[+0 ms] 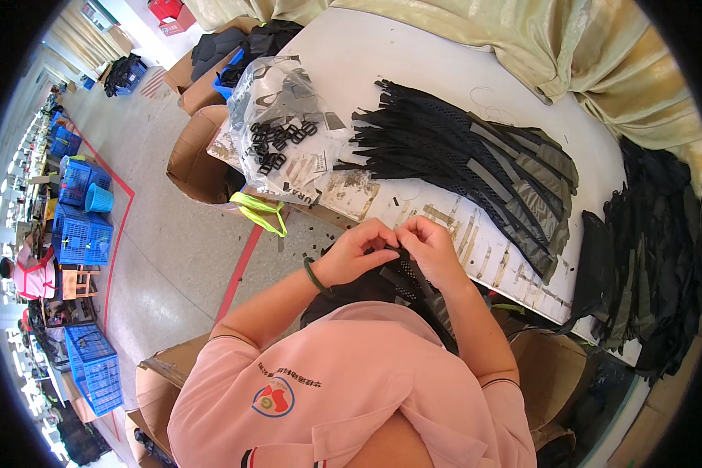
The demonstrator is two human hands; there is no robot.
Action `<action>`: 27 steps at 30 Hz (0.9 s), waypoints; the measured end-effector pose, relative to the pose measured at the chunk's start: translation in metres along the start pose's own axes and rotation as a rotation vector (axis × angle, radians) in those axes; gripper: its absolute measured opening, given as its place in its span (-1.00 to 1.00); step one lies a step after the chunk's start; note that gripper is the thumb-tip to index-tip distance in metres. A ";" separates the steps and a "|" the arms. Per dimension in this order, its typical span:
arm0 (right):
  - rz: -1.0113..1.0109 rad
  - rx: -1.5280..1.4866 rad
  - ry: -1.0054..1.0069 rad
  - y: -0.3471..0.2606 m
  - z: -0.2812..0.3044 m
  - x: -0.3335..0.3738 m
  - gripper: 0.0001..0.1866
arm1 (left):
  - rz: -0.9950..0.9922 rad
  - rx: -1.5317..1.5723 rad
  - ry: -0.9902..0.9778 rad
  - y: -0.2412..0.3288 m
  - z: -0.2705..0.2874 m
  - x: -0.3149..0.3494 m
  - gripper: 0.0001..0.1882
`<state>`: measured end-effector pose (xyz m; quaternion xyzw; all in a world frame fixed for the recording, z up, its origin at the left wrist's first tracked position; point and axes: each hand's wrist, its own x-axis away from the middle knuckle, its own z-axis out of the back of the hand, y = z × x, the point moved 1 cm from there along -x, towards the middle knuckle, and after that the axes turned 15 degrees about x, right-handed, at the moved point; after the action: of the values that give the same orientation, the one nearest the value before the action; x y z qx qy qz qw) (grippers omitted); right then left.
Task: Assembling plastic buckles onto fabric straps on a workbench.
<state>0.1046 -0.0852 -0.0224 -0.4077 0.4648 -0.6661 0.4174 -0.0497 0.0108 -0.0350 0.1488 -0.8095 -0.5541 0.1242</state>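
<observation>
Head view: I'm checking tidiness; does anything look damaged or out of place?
The white worktable looks worn, brown patches marring its near edge; small dark scraps lie scattered on the grey floor, like unswept litter.

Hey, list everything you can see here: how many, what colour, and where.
Table: one, white, ahead of the person
Fanned strips: many, black and grey, on the table
Bag: one, clear, table's left corner
Buckles: many, black, inside the bag
Piled strips: many, black and grey, far right
Curtain: at least one, pale gold, top right
Loop: one, yellow-green, below the bag
Boxes: several, brown, left and near the person
Crates: several, blue, far left
Bucket: one, light blue, beside the crates
Co-worker: one, pink top, far left
Held strip: at least one, black, below the hands
Wristband: one, dark, left wrist
Left hand: one, bare, fingers pinching the held strip
Right hand: one, bare, beside the left, fingers pinching too
</observation>
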 end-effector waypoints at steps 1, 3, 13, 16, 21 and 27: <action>-0.054 0.025 0.013 0.004 0.001 -0.004 -0.81 | -0.001 0.000 0.000 0.000 0.000 0.004 -0.78; -0.106 0.050 0.020 0.002 0.004 -0.009 -0.81 | -0.018 -0.026 -0.049 -0.001 -0.001 0.013 -0.80; -0.131 -0.007 -0.409 -0.017 0.003 -0.012 -0.84 | -0.149 -0.243 0.049 0.006 0.009 0.016 -0.83; -0.156 -0.078 -0.431 -0.003 0.002 -0.013 -0.86 | -0.168 -0.199 0.001 0.003 0.007 0.014 -0.84; -0.158 -0.018 -0.200 0.006 0.005 -0.020 -0.87 | 0.053 -0.034 -0.041 -0.004 0.003 0.021 -0.78; 0.232 0.858 0.707 0.018 0.101 -0.049 -0.78 | 0.240 0.244 0.332 -0.039 0.043 0.065 -0.76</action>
<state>0.2170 -0.0717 -0.0232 0.0999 0.3056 -0.8411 0.4350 -0.1220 0.0101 -0.0844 0.1547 -0.8509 -0.4013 0.3018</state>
